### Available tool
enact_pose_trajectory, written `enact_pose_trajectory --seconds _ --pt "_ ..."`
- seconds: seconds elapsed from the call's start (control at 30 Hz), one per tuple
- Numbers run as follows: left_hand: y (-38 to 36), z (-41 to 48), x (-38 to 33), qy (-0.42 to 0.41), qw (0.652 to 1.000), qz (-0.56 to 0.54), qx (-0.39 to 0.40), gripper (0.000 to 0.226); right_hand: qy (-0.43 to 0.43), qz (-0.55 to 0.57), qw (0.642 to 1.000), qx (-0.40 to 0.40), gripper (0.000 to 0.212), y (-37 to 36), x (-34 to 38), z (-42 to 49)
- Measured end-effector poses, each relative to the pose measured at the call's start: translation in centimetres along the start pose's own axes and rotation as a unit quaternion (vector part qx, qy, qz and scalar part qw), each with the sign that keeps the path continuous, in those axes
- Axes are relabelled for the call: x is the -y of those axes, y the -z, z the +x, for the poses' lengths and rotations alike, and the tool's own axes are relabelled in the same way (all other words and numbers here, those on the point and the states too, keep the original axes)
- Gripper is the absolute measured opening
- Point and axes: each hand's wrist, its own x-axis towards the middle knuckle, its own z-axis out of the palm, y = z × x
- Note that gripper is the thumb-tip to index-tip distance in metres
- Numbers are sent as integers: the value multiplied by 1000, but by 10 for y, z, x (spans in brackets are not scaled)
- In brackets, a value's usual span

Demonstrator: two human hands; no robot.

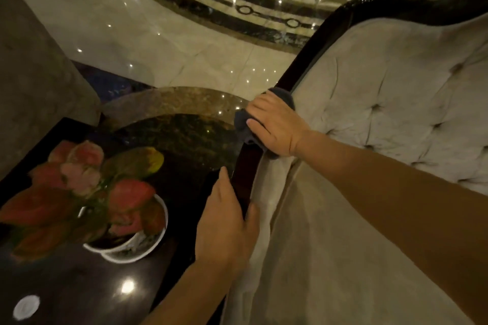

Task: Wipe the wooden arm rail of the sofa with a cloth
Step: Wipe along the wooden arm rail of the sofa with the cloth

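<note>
right grip (273, 124) clenched on dark cloth (243, 126), pressed over wooden arm rail (298, 66) mid-length | left grip (227, 221) clasps rail nearer the viewer | risk: cloth overshoots, elbow swings beside rail, tips potted plant (111, 203) on tabletop (79, 285)

Glossy dark wood rail (298, 71); sofa upholstery (383, 103) prob. velvet.

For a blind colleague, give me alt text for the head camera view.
The right hand presses a dark cloth onto the sofa's dark wooden arm rail, while the left hand grips the rail lower down. A potted plant stands on the side table beside it.
</note>
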Motion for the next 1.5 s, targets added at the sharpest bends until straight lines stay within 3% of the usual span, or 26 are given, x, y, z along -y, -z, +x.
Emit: enact_pose_trajectory --seconds 0.23,0.4,0.5,0.7,0.83,0.93,1.0,1.1,1.17,1.23,1.3,1.33,1.43,1.5 --pt "-14 112 -45 -60 988 141 -29 77 -45 -71 996 -24 32 -1 -92 34" --pt "-34 222 -88 -111 978 177 -18 81 -51 -153 987 7 39 28 -152 56" --pt "-47 280 -109 -143 971 193 -18 86 -77 -195 977 -23 41 60 -206 72" --pt "-75 359 -190 -219 965 138 -33 87 -279 -197 936 -82 42 126 -303 61" --pt "-99 406 -277 -317 933 153 -77 92 -378 -206 897 -96 40 153 -345 5" --pt "-133 420 -340 -418 889 188 8 96 -365 -226 903 -12 36 167 -352 -13" --pt "-158 421 -379 -429 877 205 74 94 -354 -248 899 72 34 186 -359 -26" --pt "-173 430 -405 -397 886 231 67 68 -338 -316 869 177 42 220 -369 -37" --pt "-177 433 -407 -379 885 264 64 63 -278 -408 824 278 44 242 -367 -35" --pt "-178 431 -412 -383 877 284 59 66 -171 -505 748 395 37 264 -364 -31" --pt "-180 428 -417 -398 872 280 44 66 -142 -530 704 451 29 287 -364 -31" --pt "-179 427 -418 -412 865 284 41 66 -161 -521 715 437 28 297 -366 -30" --pt "-176 427 -412 -438 848 299 26 67 -229 -418 841 258 29 323 -379 -31" --pt "-173 431 -407 -444 841 309 12 67 -234 -337 899 152 30 330 -383 -36"
